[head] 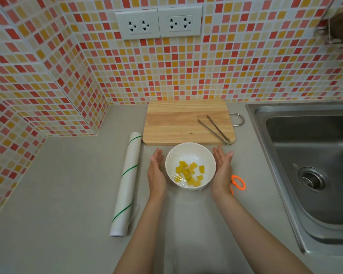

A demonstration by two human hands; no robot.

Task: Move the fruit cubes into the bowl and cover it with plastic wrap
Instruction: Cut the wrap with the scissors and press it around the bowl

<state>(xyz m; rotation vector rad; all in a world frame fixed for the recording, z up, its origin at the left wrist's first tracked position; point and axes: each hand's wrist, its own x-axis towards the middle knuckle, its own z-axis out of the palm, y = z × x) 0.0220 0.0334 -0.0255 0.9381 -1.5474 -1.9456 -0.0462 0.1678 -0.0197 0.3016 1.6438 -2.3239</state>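
A white bowl stands on the grey counter and holds several yellow fruit cubes. Clear plastic wrap is stretched over its top, with wrinkles at the lower left. My left hand is flat and upright at the bowl's left side, fingers together, holding nothing. On the opposite side my right hand mirrors it, palm facing the bowl. Whether the palms touch the bowl I cannot tell. The plastic wrap roll, white with green stripes, lies left of my left hand.
A wooden cutting board lies behind the bowl with metal tongs on its right part. Orange-handled scissors lie right of my right wrist. A steel sink fills the right side. Tiled walls close in the back and left.
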